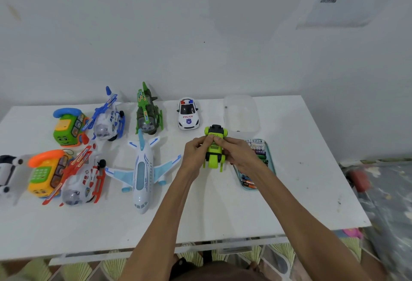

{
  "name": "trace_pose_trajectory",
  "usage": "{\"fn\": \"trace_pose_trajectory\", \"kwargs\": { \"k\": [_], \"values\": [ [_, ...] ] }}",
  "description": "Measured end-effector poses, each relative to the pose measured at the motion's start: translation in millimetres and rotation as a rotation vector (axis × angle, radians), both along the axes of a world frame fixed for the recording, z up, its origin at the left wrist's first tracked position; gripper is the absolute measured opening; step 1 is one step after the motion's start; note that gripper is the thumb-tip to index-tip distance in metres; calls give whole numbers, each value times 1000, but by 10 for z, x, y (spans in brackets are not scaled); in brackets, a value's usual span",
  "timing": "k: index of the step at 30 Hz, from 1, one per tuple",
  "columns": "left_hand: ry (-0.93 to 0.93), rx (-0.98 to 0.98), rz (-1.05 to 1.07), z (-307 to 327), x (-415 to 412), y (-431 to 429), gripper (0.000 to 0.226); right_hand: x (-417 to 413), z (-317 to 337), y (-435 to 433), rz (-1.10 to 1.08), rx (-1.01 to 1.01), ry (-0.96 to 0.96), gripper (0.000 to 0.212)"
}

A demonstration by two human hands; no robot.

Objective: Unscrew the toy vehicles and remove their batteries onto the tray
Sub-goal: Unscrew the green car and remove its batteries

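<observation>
A lime-green toy vehicle (214, 147) with black wheels lies underside up on the white table (223, 209). My left hand (196, 153) grips its left side and my right hand (238, 152) grips its right side, both thumbs pressing on its underside near the top. Just right of the toy lies a light-blue tray (270, 162) holding several batteries, partly hidden by my right hand.
A white police car (188, 113), a green helicopter (147, 113), a blue helicopter (109, 118), a red helicopter (82, 178), a white airplane (141, 176) and two toy phones stand to the left. A clear plastic lid (242, 113) lies behind the tray.
</observation>
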State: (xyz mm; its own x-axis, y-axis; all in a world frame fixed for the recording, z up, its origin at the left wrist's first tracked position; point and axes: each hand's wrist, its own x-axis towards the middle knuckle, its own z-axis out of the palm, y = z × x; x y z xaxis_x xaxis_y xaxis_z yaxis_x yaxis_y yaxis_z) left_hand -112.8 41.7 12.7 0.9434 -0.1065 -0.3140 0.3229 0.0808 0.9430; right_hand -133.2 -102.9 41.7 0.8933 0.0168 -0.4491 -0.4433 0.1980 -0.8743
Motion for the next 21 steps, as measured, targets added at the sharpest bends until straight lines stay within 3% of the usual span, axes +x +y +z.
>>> {"fn": "trace_pose_trajectory", "kwargs": {
  "k": [5,16,21],
  "values": [
    [74,-83,-173,151,-8,117,30,-22,120,-8,15,-26,-8,32],
    [105,-109,-184,127,-40,189,29,-65,160,-1,40,-136,-49,33],
    [61,-79,-247,330,64,419,28,2,216,278,-94,-122,-53,39]
  ]
}}
